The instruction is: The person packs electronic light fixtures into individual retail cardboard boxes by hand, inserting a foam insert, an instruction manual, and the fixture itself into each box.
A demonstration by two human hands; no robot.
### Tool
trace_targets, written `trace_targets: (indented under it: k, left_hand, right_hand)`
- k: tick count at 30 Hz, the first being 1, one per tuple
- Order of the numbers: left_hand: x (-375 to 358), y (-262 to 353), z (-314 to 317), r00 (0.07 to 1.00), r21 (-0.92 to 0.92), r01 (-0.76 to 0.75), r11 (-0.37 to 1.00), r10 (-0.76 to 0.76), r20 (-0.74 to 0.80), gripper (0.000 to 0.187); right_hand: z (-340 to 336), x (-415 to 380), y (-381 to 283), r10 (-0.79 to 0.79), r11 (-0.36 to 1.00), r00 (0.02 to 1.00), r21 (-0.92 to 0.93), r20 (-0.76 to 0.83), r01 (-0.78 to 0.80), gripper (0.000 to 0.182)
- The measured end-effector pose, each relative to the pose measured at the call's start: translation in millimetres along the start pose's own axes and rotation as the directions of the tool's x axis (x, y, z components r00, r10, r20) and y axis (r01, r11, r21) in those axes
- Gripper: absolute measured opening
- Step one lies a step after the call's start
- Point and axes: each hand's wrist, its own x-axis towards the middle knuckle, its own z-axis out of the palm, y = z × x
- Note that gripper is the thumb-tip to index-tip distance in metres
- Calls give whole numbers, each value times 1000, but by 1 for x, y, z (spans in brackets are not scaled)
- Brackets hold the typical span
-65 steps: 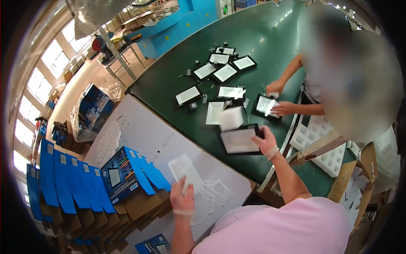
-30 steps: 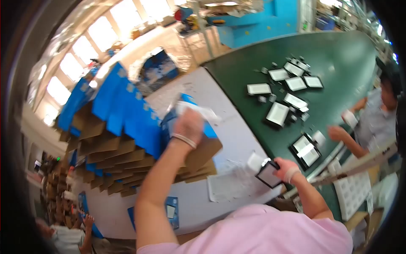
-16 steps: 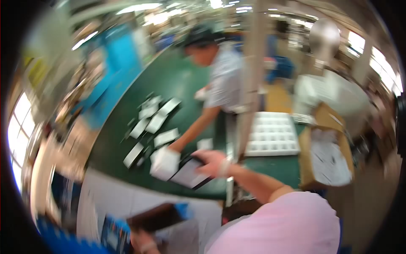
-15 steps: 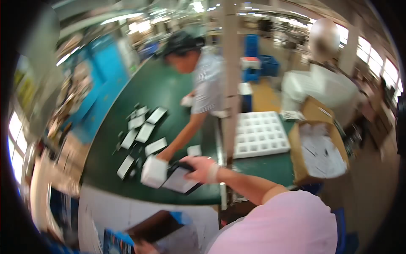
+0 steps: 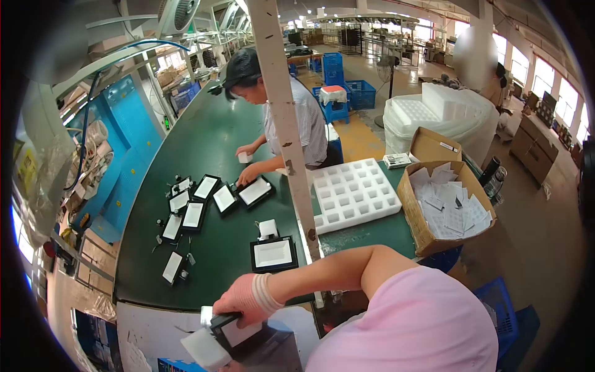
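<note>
No word or number comes up readable: the print on the blue cardboard box (image 5: 175, 365) is cut off, and the marks on the small white box (image 5: 396, 161) and the little green-lit display (image 5: 166, 123) are too tiny.

Factory assembly hall — green worktable (image 5: 204, 124), stacked blue crates (image 5: 333, 68), foam tray (image 5: 356, 193).

Daylight is glaring through the right-hand windows (image 5: 543, 75); the green tabletop (image 5: 214, 133) is reflecting a pale sheen; dark corners are framing curving, distorted edges.
</note>
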Motion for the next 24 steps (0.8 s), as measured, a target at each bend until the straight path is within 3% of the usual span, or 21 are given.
trace_targets:
  k: [5, 11, 17, 24]
  left_hand:
    - [-18, 42, -20, 998, -485, 1, 875, 26, 49, 35]
    - [-30, 66, -17, 982, -877, 128, 463, 63, 177, 36]
    - [-40, 62, -10, 944, -952, 286, 109, 137, 299, 41]
    - [-52, 45, -8, 914, -930, 366, -28, 198, 354, 49]
  right_hand:
    - [15, 28, -8, 58, 976, 991, -217, 121, -30, 43]
    - [23, 42, -33, 89, 921, 971, -390, 224, 6, 37]
    - [57, 55, -33, 156, 887, 948, -462, 279, -10, 29]
    - [83, 45, -17, 153, 904, 941, -426, 303, -9, 28]
